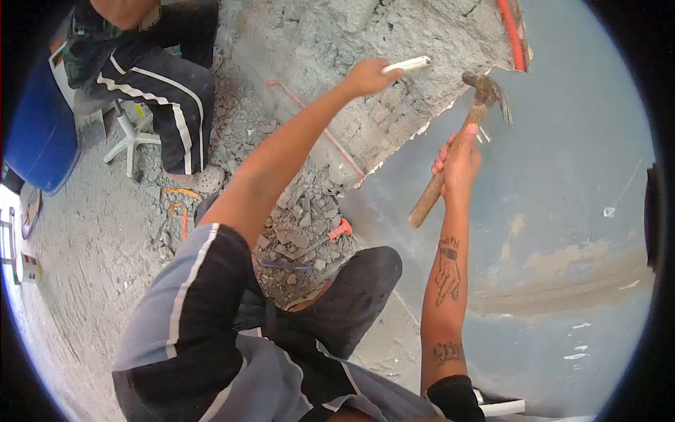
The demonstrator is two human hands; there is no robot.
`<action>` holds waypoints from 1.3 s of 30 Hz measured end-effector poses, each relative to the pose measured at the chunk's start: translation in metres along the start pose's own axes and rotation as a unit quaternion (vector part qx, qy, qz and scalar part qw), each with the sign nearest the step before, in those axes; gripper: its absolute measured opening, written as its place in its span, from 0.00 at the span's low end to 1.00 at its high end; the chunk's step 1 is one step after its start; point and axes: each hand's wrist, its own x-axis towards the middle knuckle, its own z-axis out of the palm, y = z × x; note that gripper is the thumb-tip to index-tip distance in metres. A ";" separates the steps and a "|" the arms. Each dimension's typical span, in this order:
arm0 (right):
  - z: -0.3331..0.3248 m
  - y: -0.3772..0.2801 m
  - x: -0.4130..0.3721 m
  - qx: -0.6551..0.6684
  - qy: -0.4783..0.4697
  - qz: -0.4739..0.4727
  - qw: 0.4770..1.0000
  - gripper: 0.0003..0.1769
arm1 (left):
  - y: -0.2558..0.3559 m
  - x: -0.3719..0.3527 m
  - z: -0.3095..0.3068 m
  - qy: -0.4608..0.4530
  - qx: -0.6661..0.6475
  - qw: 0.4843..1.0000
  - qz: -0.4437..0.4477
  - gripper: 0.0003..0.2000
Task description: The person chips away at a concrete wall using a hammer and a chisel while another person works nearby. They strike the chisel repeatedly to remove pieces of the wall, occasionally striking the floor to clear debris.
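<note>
My left hand (371, 77) is closed around a short whitish bar (409, 65) with a dark far end, held in front of the broken, rough wall (330, 49). Its exact kind I cannot tell. In my right hand (460, 165) is a claw hammer (480, 105), gripped midway along its wooden handle. The hammer's head points up and away from me, close to the ragged edge where the rough part meets the smooth grey wall (555, 190). The bar and the hammer head are apart.
Broken rubble (295, 225) covers the floor along the wall. An orange-gripped tool (340, 229) and a dark bar (285, 266) lie in it. Red corrugated conduit (513, 35) hangs at the top. Another person (162, 91) sits at the left, near a blue barrel (42, 126).
</note>
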 end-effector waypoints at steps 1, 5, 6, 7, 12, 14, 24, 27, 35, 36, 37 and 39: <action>0.002 0.002 0.001 0.000 0.001 0.001 1.000 0.32 | 0.020 -0.008 -0.003 0.045 0.114 0.992 0.019 0.23; 0.008 0.005 0.007 -0.010 -0.009 -0.016 1.000 0.32 | 0.052 -0.028 -0.004 0.119 0.105 0.986 0.060 0.23; 0.008 0.004 0.006 -0.023 -0.017 -0.019 0.999 0.32 | 0.041 -0.020 -0.007 0.122 0.143 0.981 0.042 0.24; 0.007 0.001 0.008 -0.022 -0.014 -0.017 1.000 0.32 | 0.027 -0.007 -0.013 0.119 0.143 0.982 0.043 0.24; 0.006 -0.035 0.026 -0.140 -0.023 -0.150 0.978 0.30 | 0.018 0.007 -0.030 0.024 0.014 0.998 0.063 0.25; 0.013 -0.051 0.023 -0.127 -0.013 -0.181 0.975 0.29 | 0.025 0.001 -0.030 0.043 0.059 0.994 0.079 0.25; 0.025 -0.030 0.037 -0.144 0.006 -0.259 0.955 0.27 | 0.026 -0.006 -0.020 0.109 0.171 0.973 0.108 0.22; 0.026 -0.022 0.039 -0.163 0.064 -0.301 0.937 0.30 | 0.022 -0.009 -0.017 0.124 0.182 0.968 0.123 0.21; 0.025 -0.032 0.058 -0.334 0.017 -0.131 0.933 0.32 | 0.025 -0.013 -0.011 0.090 0.205 0.969 0.105 0.21; 0.025 -0.036 0.056 -0.300 0.054 -0.167 0.938 0.33 | 0.025 -0.011 -0.011 0.076 0.199 0.973 0.091 0.20; 0.026 -0.033 0.056 -0.301 0.055 -0.167 0.937 0.33 | 0.025 -0.011 -0.011 0.076 0.198 0.973 0.091 0.20; 0.028 -0.014 0.061 -0.203 0.093 -0.269 0.937 0.34 | 0.027 -0.013 -0.013 0.081 0.208 0.970 0.097 0.20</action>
